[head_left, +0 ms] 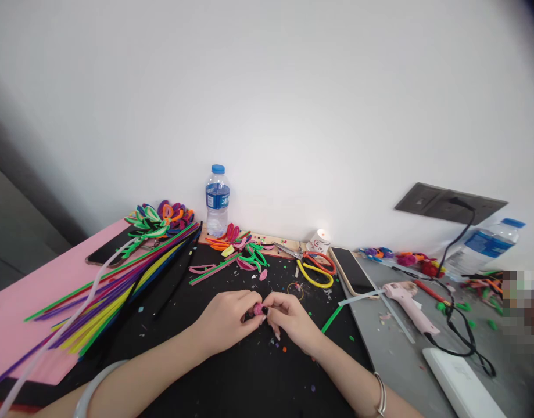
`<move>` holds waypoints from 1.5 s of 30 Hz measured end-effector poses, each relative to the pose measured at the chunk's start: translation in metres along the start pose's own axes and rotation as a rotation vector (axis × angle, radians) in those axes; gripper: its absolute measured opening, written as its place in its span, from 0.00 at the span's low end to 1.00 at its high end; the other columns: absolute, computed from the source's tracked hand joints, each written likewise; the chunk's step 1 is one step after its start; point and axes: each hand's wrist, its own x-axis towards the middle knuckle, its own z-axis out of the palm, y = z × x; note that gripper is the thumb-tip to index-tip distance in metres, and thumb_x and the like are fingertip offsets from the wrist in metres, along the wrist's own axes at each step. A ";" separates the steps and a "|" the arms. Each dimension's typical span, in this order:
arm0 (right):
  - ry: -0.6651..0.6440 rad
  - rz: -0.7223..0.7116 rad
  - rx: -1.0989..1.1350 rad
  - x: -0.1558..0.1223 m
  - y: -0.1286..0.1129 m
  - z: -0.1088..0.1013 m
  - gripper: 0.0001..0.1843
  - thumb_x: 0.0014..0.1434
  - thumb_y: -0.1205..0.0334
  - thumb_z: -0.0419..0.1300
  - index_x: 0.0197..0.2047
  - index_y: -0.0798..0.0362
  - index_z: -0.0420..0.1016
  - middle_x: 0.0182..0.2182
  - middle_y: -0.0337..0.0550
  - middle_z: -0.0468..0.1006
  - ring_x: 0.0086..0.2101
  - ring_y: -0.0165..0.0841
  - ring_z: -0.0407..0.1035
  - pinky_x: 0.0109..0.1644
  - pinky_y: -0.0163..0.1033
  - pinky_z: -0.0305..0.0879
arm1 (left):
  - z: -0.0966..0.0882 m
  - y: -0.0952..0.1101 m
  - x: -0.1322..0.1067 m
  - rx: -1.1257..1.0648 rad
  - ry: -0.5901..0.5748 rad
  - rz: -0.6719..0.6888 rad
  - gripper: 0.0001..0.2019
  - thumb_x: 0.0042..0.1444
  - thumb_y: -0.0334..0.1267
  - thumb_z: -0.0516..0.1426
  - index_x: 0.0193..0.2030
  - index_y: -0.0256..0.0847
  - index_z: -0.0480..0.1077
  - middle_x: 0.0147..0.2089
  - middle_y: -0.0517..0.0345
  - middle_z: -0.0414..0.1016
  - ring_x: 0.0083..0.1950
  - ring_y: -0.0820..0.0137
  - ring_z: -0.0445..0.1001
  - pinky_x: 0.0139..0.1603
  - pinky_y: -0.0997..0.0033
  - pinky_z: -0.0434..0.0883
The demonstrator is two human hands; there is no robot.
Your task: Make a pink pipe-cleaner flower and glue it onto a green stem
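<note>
My left hand (225, 318) and my right hand (293, 319) meet over the black mat (249, 371). Together their fingertips pinch a small pink fuzzy piece (258, 309), likely a curled pipe cleaner. The fingers of both hands are curled and pressed around it. A bangle sits on my left wrist and a thin bracelet on my right. Just beyond the hands lie bent pipe-cleaner petals (244, 255) in pink, green and orange.
A bundle of long coloured pipe cleaners (118, 284) lies left on a pink sheet (14, 302). Scissors (312, 264), a phone (351, 270), a pink glue gun (408, 302) with cable, and a water bottle (217, 200) stand behind and to the right.
</note>
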 end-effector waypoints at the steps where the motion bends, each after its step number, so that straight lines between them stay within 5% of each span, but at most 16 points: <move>1: -0.001 0.000 0.000 0.000 0.000 0.000 0.08 0.53 0.59 0.58 0.28 0.56 0.71 0.16 0.30 0.63 0.15 0.22 0.54 0.17 0.29 0.54 | 0.000 0.000 0.000 0.007 0.001 0.010 0.03 0.54 0.33 0.53 0.31 0.40 0.65 0.27 0.63 0.68 0.26 0.75 0.65 0.27 0.78 0.60; 19: -0.012 0.031 -0.092 0.000 0.007 0.000 0.07 0.52 0.62 0.57 0.25 0.54 0.67 0.15 0.29 0.62 0.13 0.21 0.53 0.16 0.28 0.48 | 0.000 -0.003 -0.001 0.135 -0.092 0.108 0.06 0.54 0.35 0.54 0.28 0.40 0.66 0.26 0.62 0.68 0.26 0.73 0.67 0.27 0.76 0.59; 31: 0.002 0.022 -0.142 -0.001 0.005 -0.001 0.09 0.55 0.60 0.55 0.27 0.55 0.67 0.15 0.30 0.62 0.15 0.24 0.57 0.19 0.29 0.55 | 0.001 -0.005 0.002 0.034 -0.071 0.054 0.07 0.54 0.34 0.54 0.25 0.39 0.66 0.24 0.63 0.67 0.25 0.75 0.65 0.27 0.78 0.59; 38: 0.343 -0.144 -0.322 -0.005 -0.008 -0.022 0.08 0.54 0.58 0.56 0.28 0.53 0.65 0.18 0.33 0.64 0.17 0.26 0.58 0.18 0.31 0.56 | -0.002 -0.007 0.004 -0.073 -0.016 -0.037 0.07 0.56 0.36 0.53 0.28 0.39 0.67 0.23 0.64 0.63 0.24 0.77 0.61 0.26 0.79 0.58; 45: 0.736 -0.282 -0.836 -0.026 -0.027 -0.080 0.11 0.57 0.59 0.51 0.25 0.51 0.59 0.18 0.34 0.62 0.19 0.28 0.58 0.24 0.32 0.54 | -0.001 -0.008 0.005 -0.147 0.000 -0.076 0.06 0.55 0.35 0.53 0.30 0.38 0.68 0.22 0.66 0.57 0.24 0.77 0.58 0.26 0.78 0.57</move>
